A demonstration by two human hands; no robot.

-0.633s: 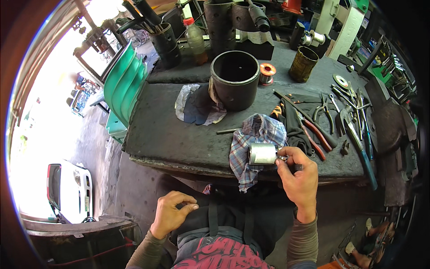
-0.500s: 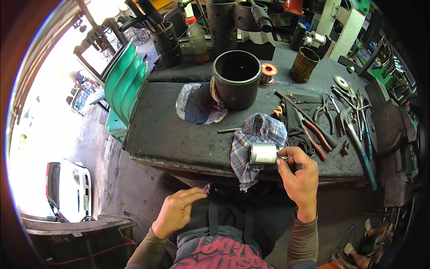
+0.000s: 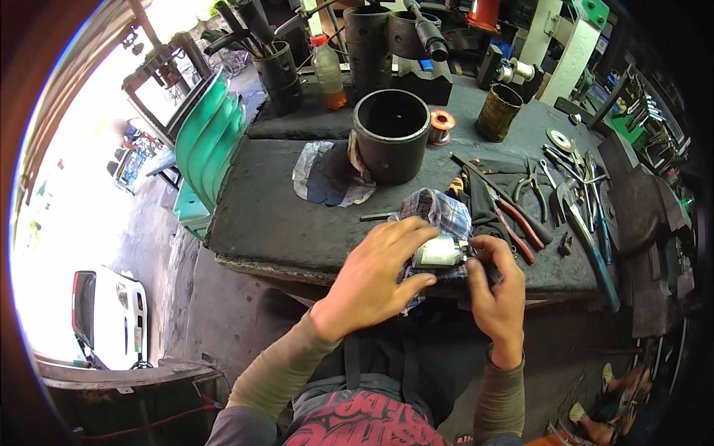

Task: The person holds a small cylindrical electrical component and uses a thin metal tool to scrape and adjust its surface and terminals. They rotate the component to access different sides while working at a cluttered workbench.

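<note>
A short silver metal cylinder (image 3: 439, 253) with a pale label lies level above the plaid cloth (image 3: 439, 212) at the bench's front edge. Small metal posts stick out of its right end. There my right hand (image 3: 500, 290) has its thumb and curled fingers closed on it. From the left my left hand (image 3: 375, 271) reaches over the cylinder's other end, fingers and thumb spread apart. Whether its fingertips touch the metal, I cannot tell. Part of the cloth is hidden behind my hands.
Behind stands a wide dark metal pipe section (image 3: 390, 145), next to a solder spool (image 3: 441, 126) and a rusty can (image 3: 500, 111). Red-handled pliers (image 3: 517, 215) and several tools lie to the right. Green stacked chairs (image 3: 204, 141) adjoin the bench's left side.
My left hand has moved up and right from over my lap to the cylinder, its fingers spreading. The small purplish thing at its fingertips no longer shows. My right hand stays at the cylinder's end.
</note>
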